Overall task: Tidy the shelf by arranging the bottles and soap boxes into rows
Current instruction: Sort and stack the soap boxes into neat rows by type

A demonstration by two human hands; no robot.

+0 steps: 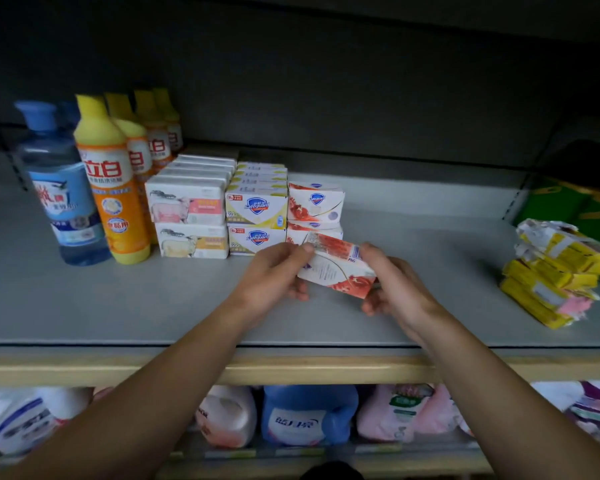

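Currently left hand (pixel 274 271) and right hand (pixel 395 285) both grip one red-and-white soap box (pixel 336 265), tilted, above the shelf (pixel 118 299) just before the red soap stack (pixel 315 206), right of the bottles (pixel 111 181).

Grey shelf board (pixel 84 299), matte, with a pale wooden front edge (pixel 291 370). Back panel (pixel 326 98) dark grey; upper part of the bay in shadow. Light dim, falling on the shelf board from the front. Perforated upright (pixel 515 199) at right rear. Lower shelf (pixel 291 452) below holds laundry detergent jugs (pixel 307 415) and pink refill pouches (pixel 395 414), blurred.
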